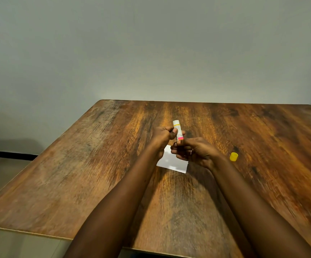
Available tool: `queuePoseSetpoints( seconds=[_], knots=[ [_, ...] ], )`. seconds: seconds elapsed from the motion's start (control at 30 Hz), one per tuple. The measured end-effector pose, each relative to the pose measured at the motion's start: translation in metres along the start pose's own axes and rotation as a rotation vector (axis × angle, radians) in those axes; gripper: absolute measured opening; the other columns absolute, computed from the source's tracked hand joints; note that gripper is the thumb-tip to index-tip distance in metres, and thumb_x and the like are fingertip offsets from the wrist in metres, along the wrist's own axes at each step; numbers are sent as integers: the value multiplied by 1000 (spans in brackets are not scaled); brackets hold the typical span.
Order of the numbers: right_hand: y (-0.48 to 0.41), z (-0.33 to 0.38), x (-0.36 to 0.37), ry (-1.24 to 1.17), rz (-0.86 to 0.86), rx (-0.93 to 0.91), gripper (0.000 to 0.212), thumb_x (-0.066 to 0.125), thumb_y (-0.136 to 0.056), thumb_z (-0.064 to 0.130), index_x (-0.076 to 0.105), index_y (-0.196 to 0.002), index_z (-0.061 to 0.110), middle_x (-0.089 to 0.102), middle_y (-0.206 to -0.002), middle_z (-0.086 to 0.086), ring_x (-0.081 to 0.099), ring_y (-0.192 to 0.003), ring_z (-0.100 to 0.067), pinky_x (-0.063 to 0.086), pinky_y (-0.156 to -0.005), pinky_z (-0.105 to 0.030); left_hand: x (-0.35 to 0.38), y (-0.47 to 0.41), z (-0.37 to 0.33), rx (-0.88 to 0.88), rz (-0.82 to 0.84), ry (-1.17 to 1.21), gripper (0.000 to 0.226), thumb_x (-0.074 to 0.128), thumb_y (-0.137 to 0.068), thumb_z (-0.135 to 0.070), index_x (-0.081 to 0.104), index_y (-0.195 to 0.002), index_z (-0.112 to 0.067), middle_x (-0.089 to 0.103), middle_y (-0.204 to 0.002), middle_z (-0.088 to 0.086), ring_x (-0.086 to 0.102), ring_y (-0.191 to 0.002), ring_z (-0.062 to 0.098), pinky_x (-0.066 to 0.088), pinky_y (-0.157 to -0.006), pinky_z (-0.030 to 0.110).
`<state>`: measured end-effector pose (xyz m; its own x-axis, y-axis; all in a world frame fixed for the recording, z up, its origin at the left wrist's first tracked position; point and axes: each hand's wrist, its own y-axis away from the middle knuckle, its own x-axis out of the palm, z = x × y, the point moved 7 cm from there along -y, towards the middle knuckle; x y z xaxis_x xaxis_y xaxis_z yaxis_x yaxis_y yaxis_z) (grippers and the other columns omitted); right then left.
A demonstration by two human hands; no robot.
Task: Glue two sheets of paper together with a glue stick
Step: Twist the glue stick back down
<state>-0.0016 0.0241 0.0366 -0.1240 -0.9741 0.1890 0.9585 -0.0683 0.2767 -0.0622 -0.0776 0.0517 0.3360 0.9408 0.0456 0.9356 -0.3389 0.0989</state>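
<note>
Near the middle of the frame my left hand (163, 135) is clenched around the glue stick (178, 131), tilted with its uncapped end up. My right hand (193, 150) pinches its pink base with the fingertips. Just below my hands a white paper (171, 162) lies flat on the wooden table (76, 174). The yellow cap (233, 156) sits on the table to the right, apart from the paper.

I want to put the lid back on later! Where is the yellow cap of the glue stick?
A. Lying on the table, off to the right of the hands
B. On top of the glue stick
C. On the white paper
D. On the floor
A: the yellow cap lies on the bare wooden table, to the right of the right hand and off the glue stick that the left hand holds.
</note>
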Motion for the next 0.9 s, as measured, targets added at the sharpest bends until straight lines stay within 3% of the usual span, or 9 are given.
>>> queuePoseSetpoints(
  seconds=[0.1, 0.27, 0.33, 0.43, 0.5, 0.6, 0.7, 0.77, 0.9],
  knots=[
    [0, 7, -8, 186, -106, -80, 15, 74, -75, 6, 68, -83, -5, 70, -77, -14, 69, -63, -14, 54, -61, -22, 0, 1, 0, 2, 0, -9, 29, 53, -92, -4, 60, -117, 8, 68, -105, 13, 65, -78, 5, 51, -60, 10],
    [0, 15, -11, 500, -341, -236, 41, 83, -66, 16, 59, -88, -8, 65, -85, -22, 63, -75, -28, 54, -69, -38, 1, 1, 0, 20, -40, -33, 33, 62, -86, -5, 62, -117, 4, 67, -114, 13, 61, -87, 12, 48, -56, 9],
    [-1, 13, -7, 501, -286, -245, 42, 80, -70, 21, 59, -95, -5, 65, -88, -16, 64, -77, -23, 54, -68, -35, -1, -1, 0, 15, -44, -26, 32, 62, -86, -6, 62, -117, 5, 66, -116, 14, 60, -95, 16, 51, -64, 15],
    [-4, 6, -5, 337, -80, -137, 33, 68, -83, 17, 63, -108, -5, 67, -94, -13, 65, -79, -15, 52, -68, -25, -4, -2, 0, -14, -38, -28, 33, 59, -88, -5, 60, -118, 8, 64, -121, 19, 59, -114, 28, 48, -98, 37],
    [-4, 4, -5, 266, -8, -74, 28, 62, -87, 11, 64, -107, -8, 68, -94, -16, 67, -80, -15, 54, -71, -25, -5, -2, 1, -15, -42, -40, 32, 56, -89, -4, 60, -119, 8, 64, -121, 20, 56, -119, 28, 41, -104, 36],
    [-3, 9, -8, 295, -48, -110, 23, 66, -83, 8, 67, -98, -10, 70, -94, -22, 70, -74, -15, 55, -66, -21, -4, -1, 1, -4, -52, -40, 32, 57, -89, -3, 60, -119, 7, 64, -121, 17, 57, -116, 24, 43, -95, 29],
    [-2, 14, -14, 449, -230, -186, 33, 79, -70, 9, 65, -90, -13, 71, -90, -23, 68, -73, -21, 54, -64, -27, -1, 3, -2, 33, -78, -39, 34, 62, -85, -1, 60, -118, 7, 65, -108, 11, 61, -88, 10, 48, -61, 6],
    [-1, 16, -15, 515, -345, -216, 34, 81, -66, 11, 62, -87, -8, 68, -85, -23, 66, -75, -27, 54, -70, -40, 3, 2, -2, 41, -91, -14, 33, 64, -83, 1, 62, -115, 8, 64, -97, 9, 57, -73, 1, 44, -46, 2],
    [-1, 15, -12, 461, -272, -196, 37, 78, -72, 17, 59, -96, -5, 64, -84, -14, 62, -77, -22, 53, -74, -40, 3, 0, -2, 24, -97, 36, 31, 64, -83, 0, 64, -114, 6, 64, -97, 7, 57, -74, 1, 46, -46, 4]
  ],
)
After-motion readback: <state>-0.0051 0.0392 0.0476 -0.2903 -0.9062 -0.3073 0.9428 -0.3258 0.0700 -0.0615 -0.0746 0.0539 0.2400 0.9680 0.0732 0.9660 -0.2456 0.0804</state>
